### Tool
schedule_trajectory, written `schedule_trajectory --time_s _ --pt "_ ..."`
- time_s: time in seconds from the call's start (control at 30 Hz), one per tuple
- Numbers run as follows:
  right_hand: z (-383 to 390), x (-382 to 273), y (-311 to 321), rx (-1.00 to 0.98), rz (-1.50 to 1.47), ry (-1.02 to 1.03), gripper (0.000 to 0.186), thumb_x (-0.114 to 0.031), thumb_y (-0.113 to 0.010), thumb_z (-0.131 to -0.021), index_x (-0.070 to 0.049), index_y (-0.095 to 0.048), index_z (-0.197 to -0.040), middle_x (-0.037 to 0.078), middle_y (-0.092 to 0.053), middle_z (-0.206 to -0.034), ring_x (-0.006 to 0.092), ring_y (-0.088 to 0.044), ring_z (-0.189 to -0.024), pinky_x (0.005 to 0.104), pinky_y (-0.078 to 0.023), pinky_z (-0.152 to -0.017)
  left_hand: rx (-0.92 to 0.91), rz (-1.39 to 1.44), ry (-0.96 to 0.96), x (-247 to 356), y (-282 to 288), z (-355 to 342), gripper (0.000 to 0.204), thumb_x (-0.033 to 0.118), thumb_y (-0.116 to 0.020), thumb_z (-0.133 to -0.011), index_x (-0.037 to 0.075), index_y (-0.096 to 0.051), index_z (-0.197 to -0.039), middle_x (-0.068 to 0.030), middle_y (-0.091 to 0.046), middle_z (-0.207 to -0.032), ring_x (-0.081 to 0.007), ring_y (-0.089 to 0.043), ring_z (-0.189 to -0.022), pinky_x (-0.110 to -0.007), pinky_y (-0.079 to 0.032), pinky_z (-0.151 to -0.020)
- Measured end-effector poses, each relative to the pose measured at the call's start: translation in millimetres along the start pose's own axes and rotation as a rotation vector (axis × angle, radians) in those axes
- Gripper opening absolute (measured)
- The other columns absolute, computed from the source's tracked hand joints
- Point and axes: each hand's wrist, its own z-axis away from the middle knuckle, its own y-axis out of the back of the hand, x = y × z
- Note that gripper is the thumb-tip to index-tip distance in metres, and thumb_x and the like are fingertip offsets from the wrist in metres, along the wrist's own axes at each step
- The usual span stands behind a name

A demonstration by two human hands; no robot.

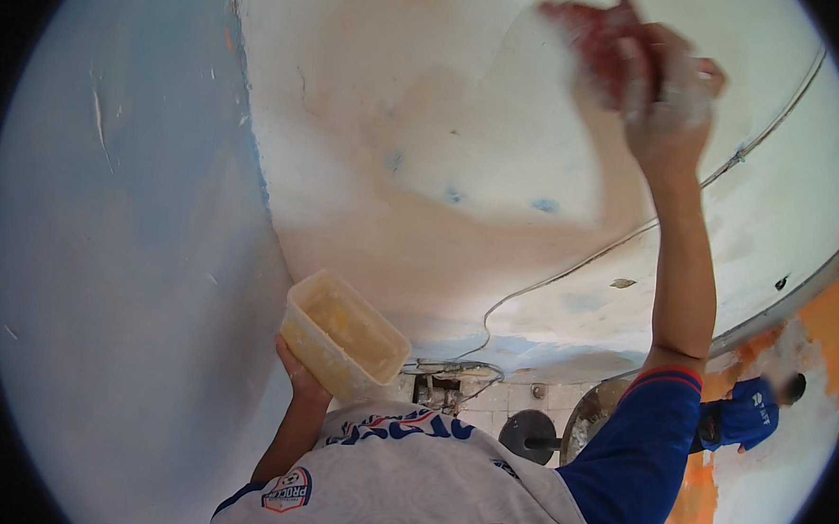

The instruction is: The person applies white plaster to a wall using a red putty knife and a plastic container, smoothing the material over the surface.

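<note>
My left hand [300, 374] grips a pale, translucent rectangular plastic tub [329, 362] from its left side. The tub is tilted, with its open mouth toward me and a yellowish residue on its inner walls. High on the right, my right hand [670, 100], dusted with white, is closed on a dark red, crumpled cloth [597, 44]. Motion blurs the cloth and my fingers. The cloth is up against or just in front of the off-white wall [418, 101]; I cannot tell whether they touch.
A scuffed blue wall [138, 200] meets the white one at a corner on my left. A thin cable [571, 265] runs across the white wall. Low down are a dark round disc [527, 435] and a round container [582, 418]. Another person [748, 412] in blue is at right.
</note>
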Motion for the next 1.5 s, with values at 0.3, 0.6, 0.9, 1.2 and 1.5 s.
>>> schedule_trajectory --time_s 0.3,0.6,0.9,1.2,1.5 --pt "62.5 -71.5 -19.2 -0.208 -0.383 0.123 0.019 -0.017 -0.071 -0.094 -0.018 -0.069 -0.113 -0.005 -0.074 -0.096 0.0172 -0.068 -0.072 0.0399 -0.036 -0.085 -0.04 -0.052 -0.05 -6.3 -10.9 -9.4 0.08 0.078 -0.029 -0.1 0.02 -0.044 -0.154 -0.006 -0.053 -0.15 -0.0295 -0.052 -0.137 -0.049 -0.045 -0.114" --pt "59.4 -70.7 -9.1 -0.349 -0.457 0.054 0.021 -0.006 -0.072 -0.092 -0.004 -0.065 -0.112 0.008 -0.075 -0.095 0.0237 -0.069 -0.077 0.0409 -0.038 -0.093 -0.035 -0.047 -0.008 -10.3 -10.2 -2.8 0.081 0.076 -0.029 -0.101 0.018 -0.043 -0.155 -0.0075 -0.052 -0.152 -0.0298 -0.052 -0.137 -0.048 -0.045 -0.114" --pt "49.5 -51.1 -8.5 -0.21 -0.375 0.038 0.021 -0.013 -0.071 -0.098 -0.004 -0.065 -0.115 0.009 -0.073 -0.098 0.025 -0.071 -0.084 0.0372 -0.052 -0.086 0.024 -0.027 -0.017 -3.9 -0.1 -4.1 0.081 0.076 -0.031 -0.1 0.018 -0.043 -0.155 -0.0074 -0.052 -0.152 -0.0301 -0.051 -0.138 -0.048 -0.044 -0.114" --pt "42.3 -14.8 -12.4 0.096 -0.342 -0.389 0.017 -0.015 -0.073 -0.098 -0.003 -0.069 -0.11 0.007 -0.074 -0.1 0.0258 -0.067 -0.084 0.0356 -0.054 -0.082 0.058 -0.026 0.009 3.3 13.1 -2.4 0.083 0.078 -0.029 -0.099 0.018 -0.044 -0.154 -0.0076 -0.053 -0.151 -0.0308 -0.052 -0.137 -0.048 -0.044 -0.114" --pt "40.7 -30.0 -14.8 -0.051 -0.057 -0.028 0.015 -0.017 -0.073 -0.095 -0.006 -0.071 -0.105 0.007 -0.074 -0.101 0.0265 -0.066 -0.079 0.04 -0.048 -0.086 0.03 -0.045 0.031 10.0 12.7 -1.0 0.083 0.078 -0.029 -0.099 0.018 -0.045 -0.154 -0.0076 -0.053 -0.15 -0.0304 -0.053 -0.136 -0.048 -0.045 -0.113"
